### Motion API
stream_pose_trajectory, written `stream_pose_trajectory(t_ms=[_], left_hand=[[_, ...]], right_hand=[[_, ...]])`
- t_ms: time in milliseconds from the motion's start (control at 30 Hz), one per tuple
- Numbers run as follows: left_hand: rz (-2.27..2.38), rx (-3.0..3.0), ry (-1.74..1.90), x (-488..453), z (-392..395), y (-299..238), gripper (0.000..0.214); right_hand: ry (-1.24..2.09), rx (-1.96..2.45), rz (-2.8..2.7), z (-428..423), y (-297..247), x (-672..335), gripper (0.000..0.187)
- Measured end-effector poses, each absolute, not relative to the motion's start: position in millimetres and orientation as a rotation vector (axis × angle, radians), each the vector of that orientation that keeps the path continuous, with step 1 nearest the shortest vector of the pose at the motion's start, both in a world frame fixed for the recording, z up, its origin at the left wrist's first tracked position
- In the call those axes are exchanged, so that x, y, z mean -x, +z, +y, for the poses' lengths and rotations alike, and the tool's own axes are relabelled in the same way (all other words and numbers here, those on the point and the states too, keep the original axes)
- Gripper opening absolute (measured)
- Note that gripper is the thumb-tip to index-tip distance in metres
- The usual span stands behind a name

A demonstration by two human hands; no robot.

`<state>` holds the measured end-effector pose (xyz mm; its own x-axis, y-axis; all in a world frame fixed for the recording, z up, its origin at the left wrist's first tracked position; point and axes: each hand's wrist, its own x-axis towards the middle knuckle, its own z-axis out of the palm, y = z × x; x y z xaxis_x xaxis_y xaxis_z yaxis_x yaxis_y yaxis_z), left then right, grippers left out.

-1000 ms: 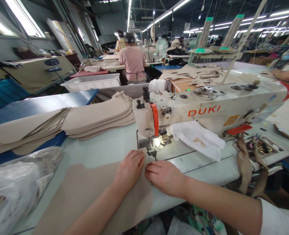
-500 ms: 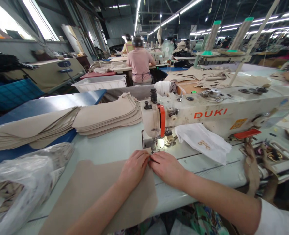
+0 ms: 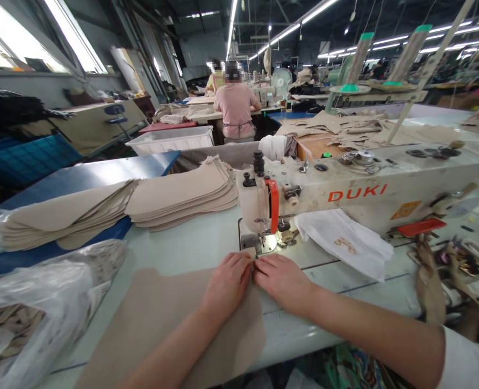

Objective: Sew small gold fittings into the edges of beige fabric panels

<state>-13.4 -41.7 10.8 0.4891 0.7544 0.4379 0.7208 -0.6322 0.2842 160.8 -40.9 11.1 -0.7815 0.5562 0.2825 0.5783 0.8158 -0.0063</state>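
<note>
A large beige fabric panel (image 3: 154, 308) lies flat on the pale table, its upper right corner just in front of the sewing machine (image 3: 308, 189). My left hand (image 3: 229, 281) is closed on that corner, fingers bent and pressed together. Right beside it, my right hand (image 3: 285, 282) pinches the same edge, and the fingertips of both hands nearly meet. A small beige tip of material shows beyond the fingers, short of the lit needle area (image 3: 268, 243). What exactly lies between the fingertips is mostly covered.
Stacked beige panels (image 3: 183, 197) sit behind to the left, near a clear plastic bag (image 3: 61, 292) of fabric pieces. A white cloth (image 3: 345, 237) drapes at the machine's bed. Straps (image 3: 430, 281) hang at right. A person in pink (image 3: 237, 108) sits farther off.
The view has shifted slightly, so the scene sits a little farther right. Both hands keep their hold at the panel's corner, with hardly any movement against the table.
</note>
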Motion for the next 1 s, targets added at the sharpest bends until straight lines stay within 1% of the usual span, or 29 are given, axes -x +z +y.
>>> stream_pose_trajectory(t_ms=[200, 367, 533, 1000], left_hand=[[1.27, -2.732, 0.887, -3, -20, 5, 0.021], [1.237, -2.739, 0.956, -12, -6, 4, 0.023], [1.249, -2.668, 1.027, -12, -1, 6, 0.02], [1.267, -2.642, 1.059, -12, 3, 7, 0.024]], right_hand=[[-0.13, 0.944, -2.72, -27, 13, -176, 0.008], [-0.106, 1.01, -2.716, -18, 13, -183, 0.01], [-0.101, 1.018, -2.682, -15, 10, -185, 0.013], [-0.196, 0.97, -2.617, -12, 8, -183, 0.011]])
